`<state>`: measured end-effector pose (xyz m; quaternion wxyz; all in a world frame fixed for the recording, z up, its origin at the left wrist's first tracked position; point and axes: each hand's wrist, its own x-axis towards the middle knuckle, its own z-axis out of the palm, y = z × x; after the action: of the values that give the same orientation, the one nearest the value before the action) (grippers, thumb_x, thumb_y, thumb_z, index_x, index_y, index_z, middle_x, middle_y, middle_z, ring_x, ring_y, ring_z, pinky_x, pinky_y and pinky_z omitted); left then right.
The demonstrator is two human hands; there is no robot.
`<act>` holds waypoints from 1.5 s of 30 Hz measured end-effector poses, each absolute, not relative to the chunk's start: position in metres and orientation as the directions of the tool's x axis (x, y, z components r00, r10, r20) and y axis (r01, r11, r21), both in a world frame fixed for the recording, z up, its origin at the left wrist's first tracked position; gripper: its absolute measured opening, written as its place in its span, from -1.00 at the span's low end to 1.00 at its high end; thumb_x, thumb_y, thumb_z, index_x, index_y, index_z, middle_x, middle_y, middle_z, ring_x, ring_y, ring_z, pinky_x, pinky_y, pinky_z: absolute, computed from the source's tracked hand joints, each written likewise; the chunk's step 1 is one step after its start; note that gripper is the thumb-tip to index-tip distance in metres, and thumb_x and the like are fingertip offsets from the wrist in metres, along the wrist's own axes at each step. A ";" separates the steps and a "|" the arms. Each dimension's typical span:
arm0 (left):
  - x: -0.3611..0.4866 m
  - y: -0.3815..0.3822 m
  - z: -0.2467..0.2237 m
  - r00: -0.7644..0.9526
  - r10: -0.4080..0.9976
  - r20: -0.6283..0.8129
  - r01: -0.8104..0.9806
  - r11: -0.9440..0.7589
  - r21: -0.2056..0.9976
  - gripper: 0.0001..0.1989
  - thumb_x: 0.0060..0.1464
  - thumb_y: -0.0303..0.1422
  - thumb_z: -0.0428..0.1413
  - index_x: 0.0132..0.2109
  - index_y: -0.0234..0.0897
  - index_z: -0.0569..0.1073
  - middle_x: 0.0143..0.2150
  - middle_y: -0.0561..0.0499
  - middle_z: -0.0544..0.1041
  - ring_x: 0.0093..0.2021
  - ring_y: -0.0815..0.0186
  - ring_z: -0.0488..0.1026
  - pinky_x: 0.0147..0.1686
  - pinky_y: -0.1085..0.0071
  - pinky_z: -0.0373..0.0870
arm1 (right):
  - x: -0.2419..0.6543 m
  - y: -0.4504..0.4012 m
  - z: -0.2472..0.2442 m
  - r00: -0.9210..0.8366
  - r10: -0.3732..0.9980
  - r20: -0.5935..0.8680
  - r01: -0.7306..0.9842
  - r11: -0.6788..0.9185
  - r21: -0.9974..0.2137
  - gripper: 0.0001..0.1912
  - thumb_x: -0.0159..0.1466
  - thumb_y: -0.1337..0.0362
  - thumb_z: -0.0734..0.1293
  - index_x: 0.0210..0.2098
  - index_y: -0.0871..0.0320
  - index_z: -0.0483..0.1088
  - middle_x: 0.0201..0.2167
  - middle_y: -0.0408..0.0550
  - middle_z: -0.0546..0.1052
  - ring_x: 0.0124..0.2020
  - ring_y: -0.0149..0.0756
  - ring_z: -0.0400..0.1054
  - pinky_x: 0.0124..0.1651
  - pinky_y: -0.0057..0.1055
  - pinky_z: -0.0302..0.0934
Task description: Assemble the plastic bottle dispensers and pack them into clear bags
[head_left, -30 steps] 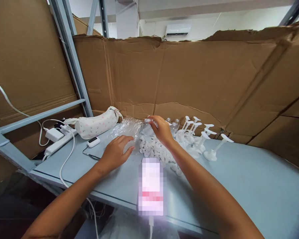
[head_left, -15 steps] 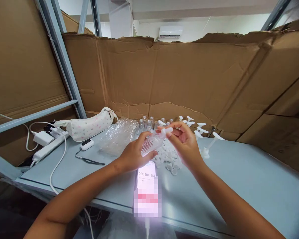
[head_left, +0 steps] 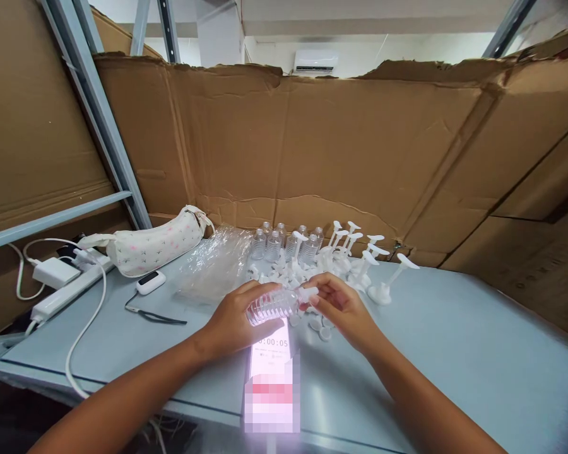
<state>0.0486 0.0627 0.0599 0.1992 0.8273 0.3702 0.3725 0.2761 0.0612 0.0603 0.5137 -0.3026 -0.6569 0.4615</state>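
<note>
My left hand (head_left: 239, 318) is wrapped round a clear ribbed plastic bottle (head_left: 274, 304), which lies almost level with its neck toward the right. A small white piece (head_left: 307, 294) sits at the bottle's neck, and the fingers of my right hand (head_left: 338, 306) are closed at it. Below the bottle a lit phone (head_left: 271, 359) shows a running timer. Behind my hands are loose white plastic parts (head_left: 288, 274), several white pump-like pieces standing upright (head_left: 348, 239) and a group of clear bottles (head_left: 273, 243).
On the left of the table (head_left: 454, 353) are a crumpled clear bag (head_left: 218, 265), a patterned cloth pouch (head_left: 156, 246), a small white device (head_left: 150, 282) with a strap, and a power strip (head_left: 71, 287) with cables. Cardboard (head_left: 331, 145) walls the back.
Both hands have moved down with the bottle, which now lies flatter. My right fingers have shifted from over the white piece to its right side. The camera view has shifted slightly.
</note>
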 end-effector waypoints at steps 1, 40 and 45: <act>0.048 0.062 0.061 0.452 0.761 0.466 0.469 -0.647 0.602 -0.53 0.02 -0.26 0.21 0.10 -0.22 0.44 -0.07 -0.07 0.54 -0.11 0.25 0.50 -0.05 0.26 0.47 | 0.277 0.061 0.060 -0.297 0.865 0.404 -0.061 0.405 -0.912 -0.82 0.26 0.14 0.37 -0.24 0.11 0.40 -0.33 -0.08 0.51 -0.33 -0.37 0.46 -0.23 -0.41 0.34; 0.046 0.062 0.046 0.614 0.445 0.651 0.573 -0.819 0.019 -0.51 0.06 -0.26 0.16 0.16 -0.20 0.37 -0.23 -0.05 0.58 -0.34 0.24 0.52 -0.35 0.30 0.46 | 0.278 0.055 0.072 -0.396 0.905 0.154 0.476 0.345 -0.809 -0.63 0.39 0.08 0.12 -0.45 0.14 0.29 -0.62 -0.18 0.39 -0.56 -0.43 0.28 -0.44 -0.46 0.15; 0.046 0.055 0.056 0.556 0.646 0.523 0.533 -0.760 0.371 -0.56 0.03 -0.25 0.19 0.08 -0.20 0.44 -0.11 -0.06 0.60 -0.21 0.26 0.56 -0.22 0.34 0.53 | 0.281 0.053 0.073 -0.473 0.831 0.294 0.320 0.472 -0.821 -0.75 0.25 0.11 0.34 -0.16 0.11 0.38 -0.26 -0.06 0.49 -0.31 -0.36 0.39 -0.30 -0.45 0.26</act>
<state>0.0462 0.0553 0.0558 0.0851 0.8780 0.3356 0.3305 0.2812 0.0528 0.0726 0.3573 -0.3687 -0.7801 0.3576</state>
